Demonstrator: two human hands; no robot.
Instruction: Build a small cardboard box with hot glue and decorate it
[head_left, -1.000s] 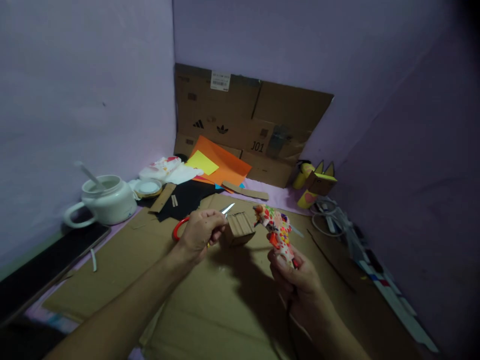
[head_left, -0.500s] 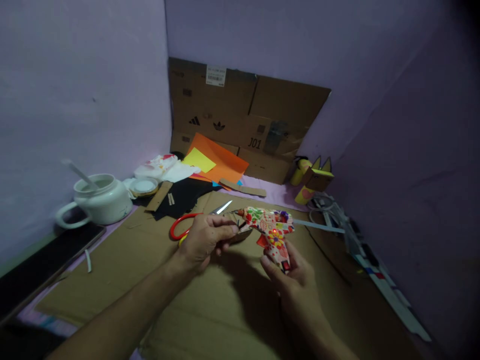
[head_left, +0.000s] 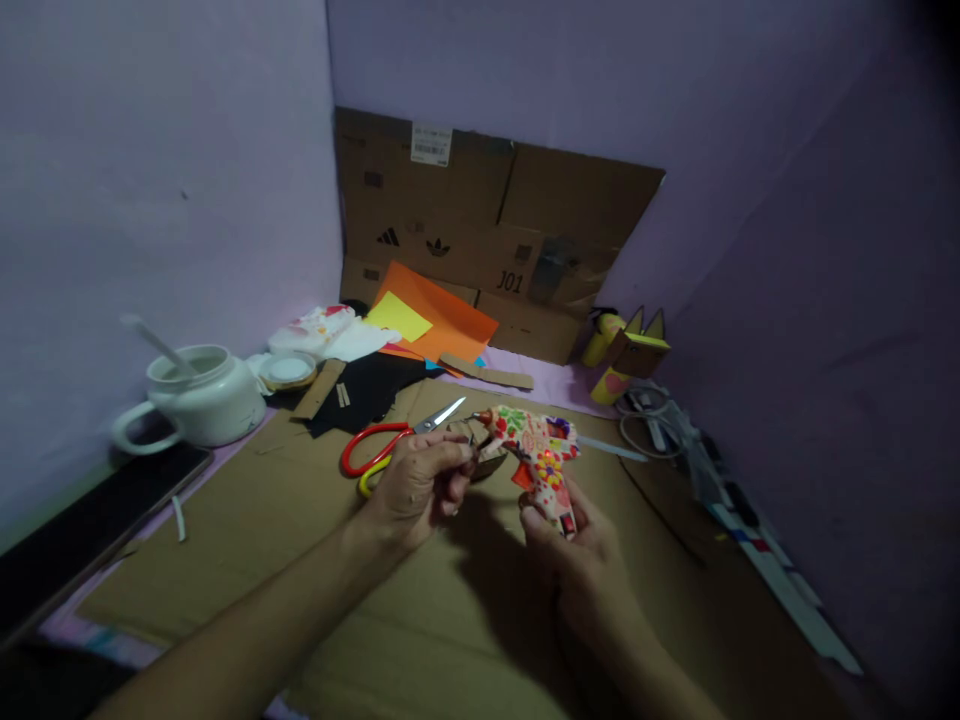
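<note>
My right hand [head_left: 574, 560] is wrapped around the handle of a flower-patterned hot glue gun [head_left: 536, 445], whose nozzle points left. A small red light glows on its body, and a pale glue stick [head_left: 611, 449] sticks out behind it. My left hand [head_left: 420, 485] is closed in a pinch just below and left of the nozzle. What sits between its fingertips is small and dark, too unclear to name. A brown cardboard piece [head_left: 491, 463] shows behind the fingertips. Scissors [head_left: 379, 432] with red and yellow handles lie beyond my left hand, partly hidden by it.
A cardboard sheet [head_left: 247, 560] covers the table. At left stand a white mug [head_left: 210, 410] and a dark flat slab [head_left: 97, 535]. Orange paper [head_left: 442, 315] and black scraps [head_left: 367, 390] lie behind. A cardboard-and-yellow figure [head_left: 634, 355] stands at back right; a cord [head_left: 660, 510] lies at right.
The glue gun has shifted slightly left, bringing its nozzle area closer to my left fingertips. My left hand has moved slightly down, and more of the scissors' yellow handle shows.
</note>
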